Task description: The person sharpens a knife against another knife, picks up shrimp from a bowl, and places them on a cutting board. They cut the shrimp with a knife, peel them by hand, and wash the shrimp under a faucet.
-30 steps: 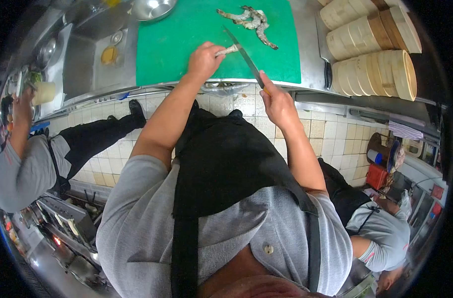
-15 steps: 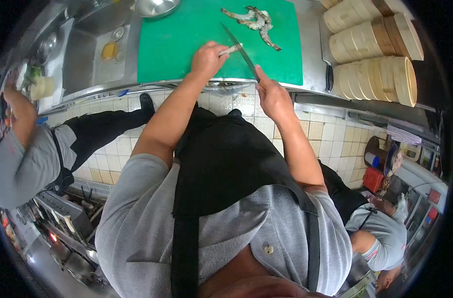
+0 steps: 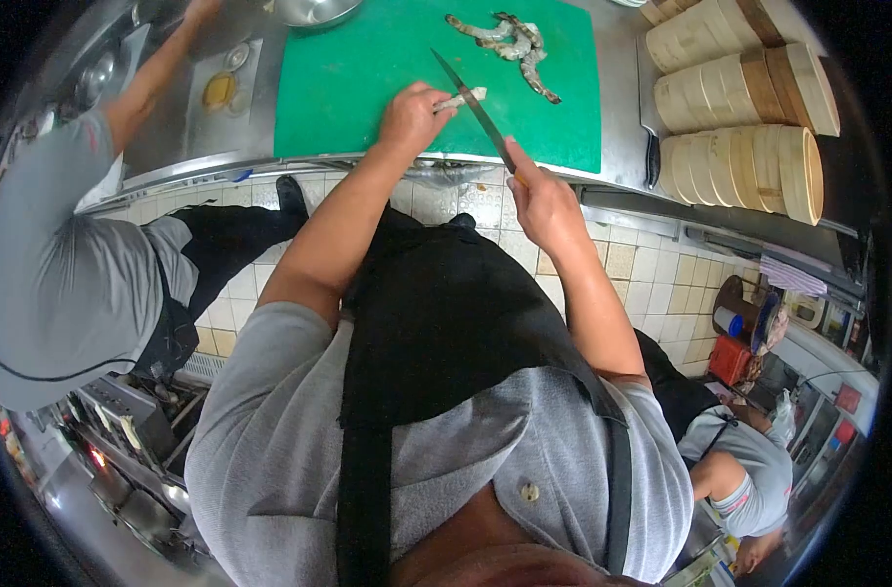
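A green cutting board [image 3: 348, 93] lies on the steel counter. On its front middle, my left hand [image 3: 415, 115] is closed on one end of a peeled shrimp [image 3: 461, 99]. My right hand [image 3: 546, 203] grips the handle of a long knife [image 3: 478, 110]. The blade points up and left, crossing at the shrimp's free end; whether it touches the shrimp cannot be told. Several more shrimp [image 3: 516, 46] with dark tails lie in a loose pile at the board's back right.
A metal bowl [image 3: 316, 10] sits at the board's back left. Stacked bamboo steamers [image 3: 734, 171] stand right, beside a dark-handled knife [image 3: 652, 161]. A co-worker [image 3: 84, 264] reaches over the sink at left; another person [image 3: 749, 470] is at lower right.
The co-worker at left has moved closer and stretched an arm over the sink. My hands, the knife and the held shrimp keep nearly the same places; the view has shifted slightly.
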`<state>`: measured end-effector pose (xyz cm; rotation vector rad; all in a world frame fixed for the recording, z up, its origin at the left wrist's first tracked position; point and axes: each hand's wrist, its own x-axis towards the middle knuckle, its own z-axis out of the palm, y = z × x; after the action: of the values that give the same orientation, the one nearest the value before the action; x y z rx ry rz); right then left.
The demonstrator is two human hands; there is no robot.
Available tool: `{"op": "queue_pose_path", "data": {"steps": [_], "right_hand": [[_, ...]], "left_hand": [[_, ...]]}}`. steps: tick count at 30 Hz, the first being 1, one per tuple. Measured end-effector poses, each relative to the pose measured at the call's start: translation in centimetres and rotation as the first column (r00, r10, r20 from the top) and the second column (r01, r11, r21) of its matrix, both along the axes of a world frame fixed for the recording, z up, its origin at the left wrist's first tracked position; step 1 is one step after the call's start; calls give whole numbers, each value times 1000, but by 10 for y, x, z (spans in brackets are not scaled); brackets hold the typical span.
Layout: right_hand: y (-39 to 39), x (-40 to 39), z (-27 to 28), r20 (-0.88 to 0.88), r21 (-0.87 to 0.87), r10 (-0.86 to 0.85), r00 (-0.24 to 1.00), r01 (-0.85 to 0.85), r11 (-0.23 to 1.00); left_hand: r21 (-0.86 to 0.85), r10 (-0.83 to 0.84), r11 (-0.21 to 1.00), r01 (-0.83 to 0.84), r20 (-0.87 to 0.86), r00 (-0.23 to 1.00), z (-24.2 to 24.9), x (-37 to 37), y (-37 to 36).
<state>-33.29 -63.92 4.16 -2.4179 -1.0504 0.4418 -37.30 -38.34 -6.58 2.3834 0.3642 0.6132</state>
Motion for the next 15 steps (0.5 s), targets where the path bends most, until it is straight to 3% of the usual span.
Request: {"op": "queue_pose_path", "data": {"steps": [6,9,12,15], "right_hand": [[13,6,-11,44,-7,-2,999,3,1000],[7,0,14,17,20,-9,1000,9,1000],[4,1,3,-28,-35,17,999,-18,999],[17,7,-18,64,33,17,998,-19,999]], "left_hand": [[-38,-17,999,17,9,1000,2,0,2],[-32,1,999,0,18,1000,2,-3,2],[-49,9,999,-10,-27,1000,-1,-8,1],[-57,11,998,-14,-40,999,1,-9,-1]]}}
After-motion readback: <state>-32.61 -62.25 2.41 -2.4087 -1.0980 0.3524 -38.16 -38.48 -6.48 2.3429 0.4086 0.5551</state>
